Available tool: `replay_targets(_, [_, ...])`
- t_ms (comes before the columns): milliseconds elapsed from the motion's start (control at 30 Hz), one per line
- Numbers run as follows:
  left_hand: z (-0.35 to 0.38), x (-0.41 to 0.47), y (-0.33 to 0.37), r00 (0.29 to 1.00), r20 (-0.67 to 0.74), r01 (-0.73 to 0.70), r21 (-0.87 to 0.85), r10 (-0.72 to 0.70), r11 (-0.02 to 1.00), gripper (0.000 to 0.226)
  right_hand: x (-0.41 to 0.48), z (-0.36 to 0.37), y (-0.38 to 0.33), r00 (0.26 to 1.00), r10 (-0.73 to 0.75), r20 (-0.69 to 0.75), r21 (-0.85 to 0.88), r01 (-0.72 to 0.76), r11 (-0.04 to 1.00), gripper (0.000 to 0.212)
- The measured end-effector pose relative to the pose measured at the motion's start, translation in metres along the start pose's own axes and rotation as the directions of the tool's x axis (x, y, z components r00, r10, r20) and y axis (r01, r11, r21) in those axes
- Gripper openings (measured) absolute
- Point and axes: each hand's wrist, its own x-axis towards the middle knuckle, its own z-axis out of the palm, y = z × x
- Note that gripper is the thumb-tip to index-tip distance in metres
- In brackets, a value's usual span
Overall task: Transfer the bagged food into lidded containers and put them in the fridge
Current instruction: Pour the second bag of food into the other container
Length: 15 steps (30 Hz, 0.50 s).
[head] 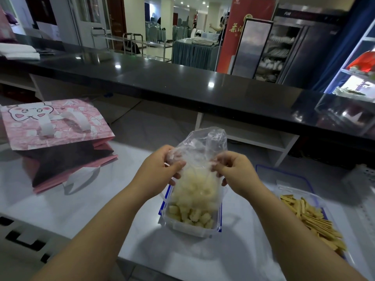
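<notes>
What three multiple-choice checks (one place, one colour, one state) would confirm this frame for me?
1. The pink paper bag lies:
A) at the left of the table
B) at its right
C) on the dark counter

2. The edging on the container under the clear bag is:
A) red
B) blue
C) green

3. The clear bag is:
A) flat on the table
B) inside the pink paper bag
C) gripped by the left hand and right hand

Answers:
1. A: it lies far left of the container.
2. B: blue shows along both sides.
3. C: both hands pinch it above the container.
</notes>
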Motion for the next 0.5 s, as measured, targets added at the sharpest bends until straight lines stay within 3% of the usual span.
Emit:
replay_targets(233, [-0.008, 0.004, 0.014, 0.988, -0.087, -0.133, -0.058, 0.128, 0.989, 0.021, -0.003, -0.009, -0.001, 0.978, -0.12, -0.17, 0.148, 0.145, 0.978, 0.014])
replay_targets(367, [-0.002, 0.009, 0.023, 0.975, -0.003, -0.221, -0.006, 0.221, 0.975, 0.024, -0.01, -0.032, 0.002, 0.96, -0.161, -0.231, 0.168, 0.202, 0.965, 0.01])
replay_targets(500, [0.02, 0.015, 0.034, 0.953, 0.199, -0.261, 0.144, 0.23, 0.955, 0.02, -0.025, -0.072, 0.01, 0.94, -0.188, -0.284, 0.005, 0.198, 0.98, 0.01])
